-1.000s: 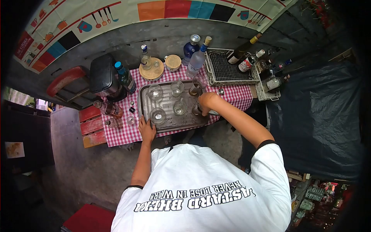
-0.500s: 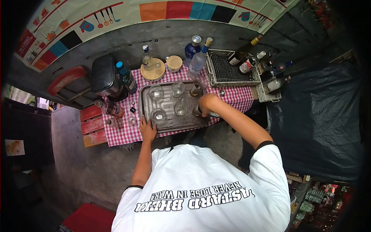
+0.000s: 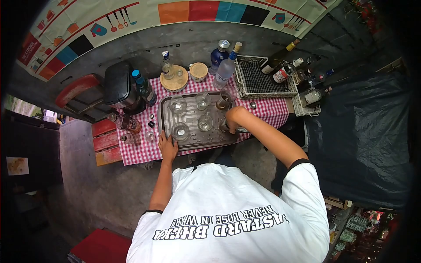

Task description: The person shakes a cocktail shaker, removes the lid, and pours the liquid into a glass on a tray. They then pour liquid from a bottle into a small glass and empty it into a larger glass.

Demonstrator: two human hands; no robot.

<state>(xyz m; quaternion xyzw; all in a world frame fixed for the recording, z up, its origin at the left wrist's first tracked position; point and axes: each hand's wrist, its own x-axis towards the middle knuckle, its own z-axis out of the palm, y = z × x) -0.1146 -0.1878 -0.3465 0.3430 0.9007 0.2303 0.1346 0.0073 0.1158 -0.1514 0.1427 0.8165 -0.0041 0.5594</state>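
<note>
A brown metal tray [image 3: 189, 142] holds several clear glasses. My left hand [image 3: 167, 147] rests at the tray's near left corner, its fingers apart and touching the rim, beside a round glass [image 3: 180, 131]. At the tray's right side, my right hand [image 3: 235, 117] is closed around a glass [image 3: 223, 126], which it partly hides. Just behind that hand stands a glass that looks brownish inside [image 3: 222, 102]. Two more glasses, a stemless glass [image 3: 205, 123] and a taller one [image 3: 202, 101], stand mid-tray, and a wide round glass [image 3: 177, 104] is at the back left.
A red checked cloth [image 3: 147, 154] covers the table. Bottles stand around the tray, including a blue-capped bottle [image 3: 143, 87], a frosted bottle [image 3: 224, 72] and a brown-tinted bottle [image 3: 130, 124]. A wire basket [image 3: 266, 93] sits at the back right. A small metal cup [image 3: 253, 105] is near my right forearm.
The whole view has shifted very slightly. Both hands keep their places, the left at the tray's corner and the right around the glass.
</note>
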